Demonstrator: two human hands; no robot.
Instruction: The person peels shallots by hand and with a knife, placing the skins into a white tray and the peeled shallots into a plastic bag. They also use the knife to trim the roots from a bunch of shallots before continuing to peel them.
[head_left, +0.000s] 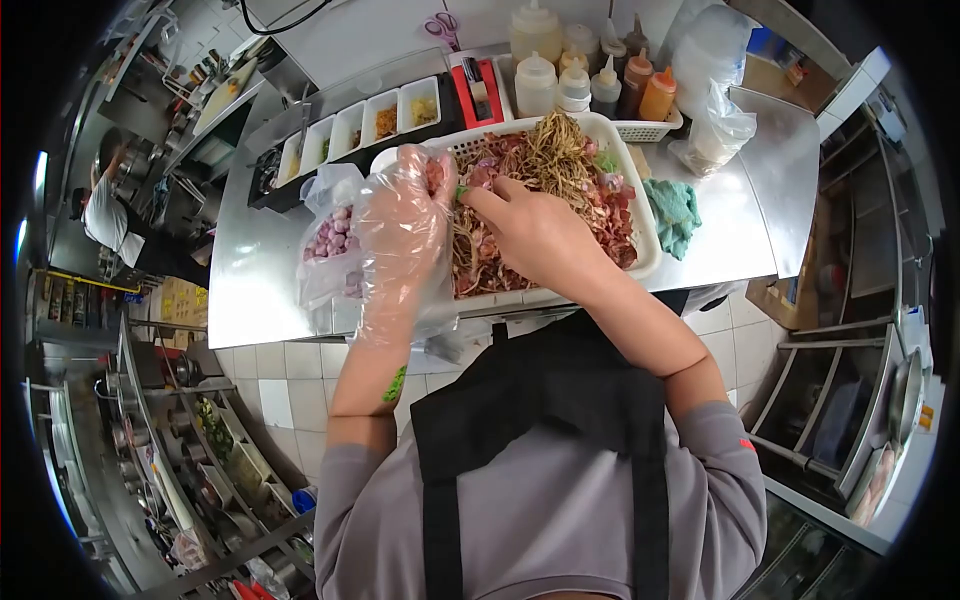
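My left hand [400,220] wears a clear plastic glove and is raised at the left side of a white plastic basket [648,215]. Its fingers curl round a reddish piece of meat [435,178]. Bare and close beside it, my right hand [535,230] pinches a small green piece [461,192] whose kind I cannot make out. Reddish-brown raw meat [615,215] fills the basket below my hands. On top lies a heap of thin, dried brown stalks [565,160]. Left of the gloved hand, a plastic bag holds peeled purple shallots [333,235].
Ingredient trays [385,115] line the back left of the steel counter [255,280]. Squeeze bottles [537,85] and a red-framed device [478,90] stand behind the basket. A green cloth [672,215] and a tied plastic bag [715,135] lie to the right. Another person [110,215] works at far left.
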